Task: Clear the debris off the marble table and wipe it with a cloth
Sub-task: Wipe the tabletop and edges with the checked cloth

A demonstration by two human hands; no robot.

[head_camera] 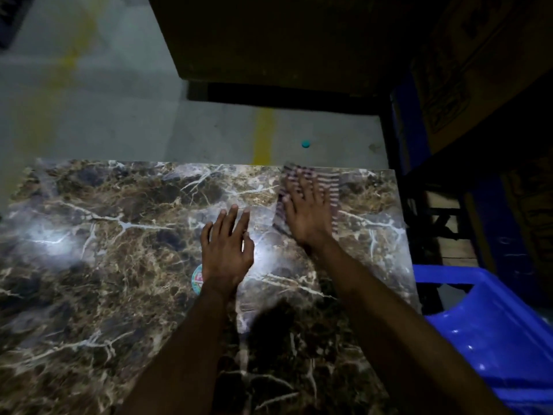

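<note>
The brown marble table (119, 265) with white veins fills the lower left of the head view. A striped cloth (329, 187) lies flat near the table's far right corner. My right hand (305, 211) presses on it with fingers spread and straight; the fingers are motion-blurred. My left hand (227, 250) rests flat on the marble just left of the cloth, fingers straight. A round sticker (197, 280) shows on the tabletop, partly hidden under my left wrist. I see no loose debris on the marble.
A blue plastic crate (493, 339) stands at the table's right edge. Beyond the far edge lies grey floor with a yellow line (263, 139) and a small teal cap (305, 143). Cardboard boxes (466, 73) and dark shelving rise at the back right.
</note>
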